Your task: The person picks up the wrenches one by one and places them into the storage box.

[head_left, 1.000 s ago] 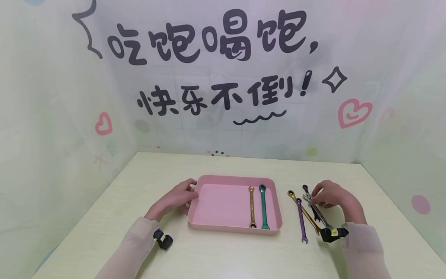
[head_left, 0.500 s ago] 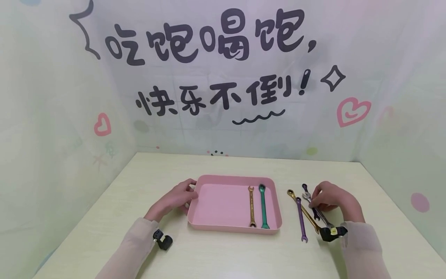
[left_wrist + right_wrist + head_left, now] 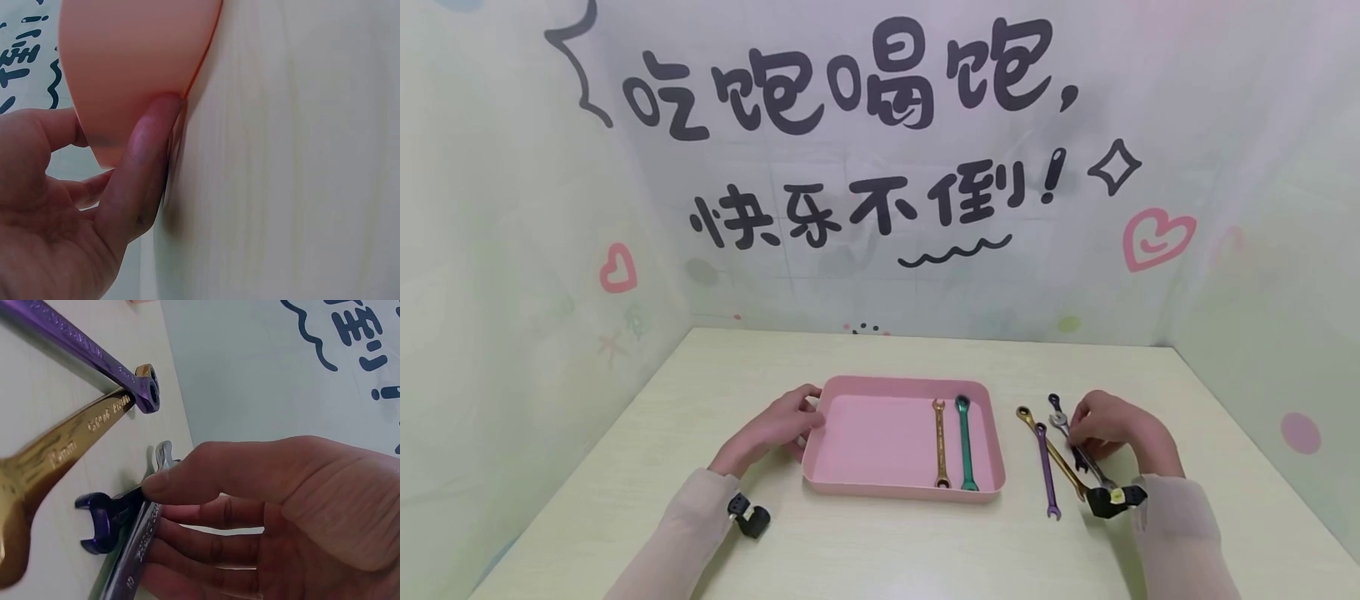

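A pink tray (image 3: 880, 483) sits mid-table with a bronze wrench (image 3: 941, 442) and a green wrench (image 3: 966, 442) lying side by side in its right part. My left hand (image 3: 808, 412) holds the tray's left rim; its thumb (image 3: 144, 162) presses the tray's outer wall (image 3: 131, 62). To the right of the tray lie a gold wrench (image 3: 1054, 454), a purple wrench (image 3: 1047, 471), a dark blue wrench (image 3: 100, 519) and a silver wrench (image 3: 140, 544). My right hand (image 3: 1072, 432) pinches the silver wrench between thumb and fingers, low over the table.
The pale wooden table (image 3: 880, 550) is boxed in by a printed backdrop at the back and both sides. Black wrist-camera mounts sit on my left sleeve (image 3: 751, 517) and right sleeve (image 3: 1112, 500).
Almost nothing differs. My right hand has settled slightly lower on the silver wrench; the left hand and the tray stay where they were.
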The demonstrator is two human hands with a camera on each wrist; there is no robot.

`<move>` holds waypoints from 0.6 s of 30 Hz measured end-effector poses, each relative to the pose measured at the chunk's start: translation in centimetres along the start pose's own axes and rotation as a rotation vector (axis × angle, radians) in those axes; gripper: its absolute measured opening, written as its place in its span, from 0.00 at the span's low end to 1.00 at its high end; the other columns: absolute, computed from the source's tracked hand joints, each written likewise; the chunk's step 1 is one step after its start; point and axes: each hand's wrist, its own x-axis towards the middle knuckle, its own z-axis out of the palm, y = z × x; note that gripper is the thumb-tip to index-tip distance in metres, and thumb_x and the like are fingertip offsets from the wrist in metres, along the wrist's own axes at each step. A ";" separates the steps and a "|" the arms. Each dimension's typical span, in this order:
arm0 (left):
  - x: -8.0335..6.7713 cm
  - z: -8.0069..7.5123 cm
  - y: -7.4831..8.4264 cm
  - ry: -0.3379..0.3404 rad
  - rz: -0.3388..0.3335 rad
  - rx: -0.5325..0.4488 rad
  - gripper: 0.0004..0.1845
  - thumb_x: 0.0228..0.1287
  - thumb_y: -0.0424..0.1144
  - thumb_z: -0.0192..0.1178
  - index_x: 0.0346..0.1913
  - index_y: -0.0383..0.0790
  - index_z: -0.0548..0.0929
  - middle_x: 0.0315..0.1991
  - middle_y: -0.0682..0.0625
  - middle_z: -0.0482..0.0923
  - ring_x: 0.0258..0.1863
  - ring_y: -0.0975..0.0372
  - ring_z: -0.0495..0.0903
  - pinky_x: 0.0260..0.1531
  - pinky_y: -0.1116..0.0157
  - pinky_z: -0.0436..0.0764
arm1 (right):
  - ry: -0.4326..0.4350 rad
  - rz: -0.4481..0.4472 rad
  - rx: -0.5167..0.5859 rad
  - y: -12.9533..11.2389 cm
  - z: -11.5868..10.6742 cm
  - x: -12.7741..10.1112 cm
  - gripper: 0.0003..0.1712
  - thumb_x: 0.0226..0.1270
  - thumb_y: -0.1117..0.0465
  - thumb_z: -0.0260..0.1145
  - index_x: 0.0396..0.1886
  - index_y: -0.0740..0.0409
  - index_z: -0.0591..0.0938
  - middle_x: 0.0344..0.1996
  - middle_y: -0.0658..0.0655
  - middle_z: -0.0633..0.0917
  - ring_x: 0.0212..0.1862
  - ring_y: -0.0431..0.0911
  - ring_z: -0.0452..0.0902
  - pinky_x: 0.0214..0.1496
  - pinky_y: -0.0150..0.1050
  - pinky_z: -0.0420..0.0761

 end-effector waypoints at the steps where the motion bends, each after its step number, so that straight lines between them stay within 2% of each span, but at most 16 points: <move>1: 0.0 0.0 0.0 0.001 0.000 0.000 0.29 0.72 0.35 0.55 0.73 0.36 0.66 0.49 0.39 0.78 0.34 0.55 0.84 0.25 0.59 0.89 | -0.002 -0.001 -0.003 0.0 0.0 0.0 0.06 0.66 0.64 0.69 0.38 0.64 0.83 0.30 0.56 0.83 0.32 0.46 0.79 0.35 0.38 0.87; 13: 0.0 0.0 0.0 0.005 -0.009 0.009 0.29 0.72 0.36 0.56 0.73 0.36 0.66 0.49 0.39 0.78 0.34 0.55 0.84 0.26 0.59 0.89 | 0.021 -0.063 -0.054 0.1 -0.1 0.3 0.05 0.64 0.67 0.66 0.36 0.65 0.83 0.27 0.54 0.81 0.29 0.45 0.75 0.31 0.35 0.79; 18: 0.0 0.0 0.0 0.007 -0.008 0.016 0.29 0.72 0.36 0.56 0.74 0.36 0.66 0.49 0.39 0.78 0.34 0.55 0.85 0.26 0.59 0.89 | 0.033 -0.094 -0.032 0.1 -0.3 0.2 0.05 0.63 0.68 0.64 0.37 0.66 0.80 0.29 0.55 0.79 0.29 0.45 0.73 0.31 0.36 0.78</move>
